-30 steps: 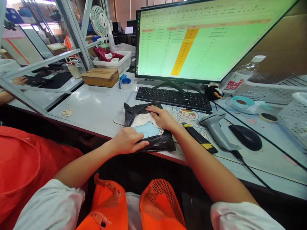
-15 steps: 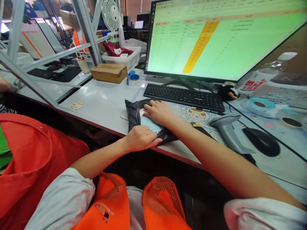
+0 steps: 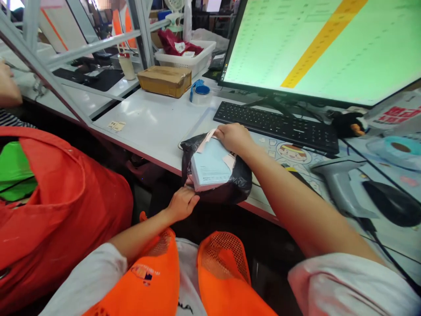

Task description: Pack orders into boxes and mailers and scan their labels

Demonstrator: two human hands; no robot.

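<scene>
A black plastic mailing bag (image 3: 241, 180) lies torn open at the desk's front edge, partly overhanging it. Inside shows a pale blue box (image 3: 212, 164) with small print near its lower end and pinkish torn lining around it. My left hand (image 3: 182, 202) is closed on the bag's near left edge, thumb pressed against the fingers. At the far side, my right hand (image 3: 235, 137) grips the torn upper rim of the bag, its fingertips curled over the pinkish lining by the box's top corner.
Behind the bag are a black keyboard (image 3: 276, 127) and a monitor (image 3: 315, 48). To the right lie a grey barcode scanner (image 3: 342, 184) and black mouse (image 3: 391, 202). A cardboard box (image 3: 164, 81) and blue tape dispenser (image 3: 200, 92) stand further back. A red bag (image 3: 66, 210) is at left.
The opening has widened, and much more of the pale blue box shows. My left hand has moved down and left; my right hand has shifted to the upper rim. The view has tilted down.
</scene>
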